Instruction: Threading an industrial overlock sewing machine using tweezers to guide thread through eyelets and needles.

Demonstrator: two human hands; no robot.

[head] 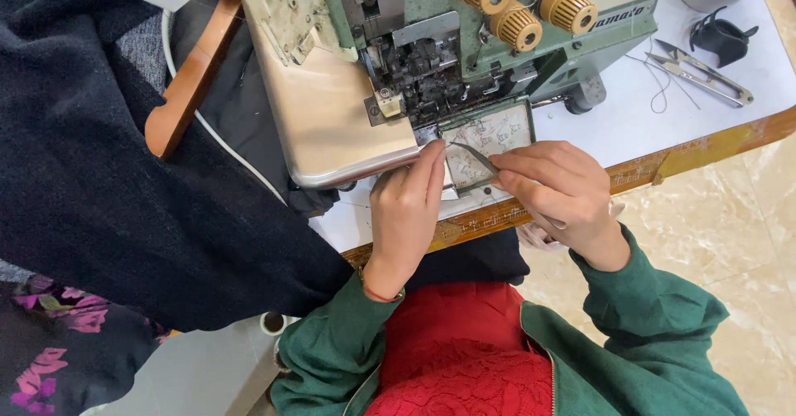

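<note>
Overlock threading, seen from above. A large black cloth (99, 184), soft and limp, lies well left of the left hand (406, 213), whose fingers are pressed together, tips on the machine's front plate (489, 138). Just beside it, the right hand (560, 192) pinches slim metal tweezers (477, 157), judged light, stiff and slippery, best gripped mid-shank. The green serger (464, 59) crowds above both hands; thread snips (705, 76) lie on the counter (647, 121), up and right.
</note>
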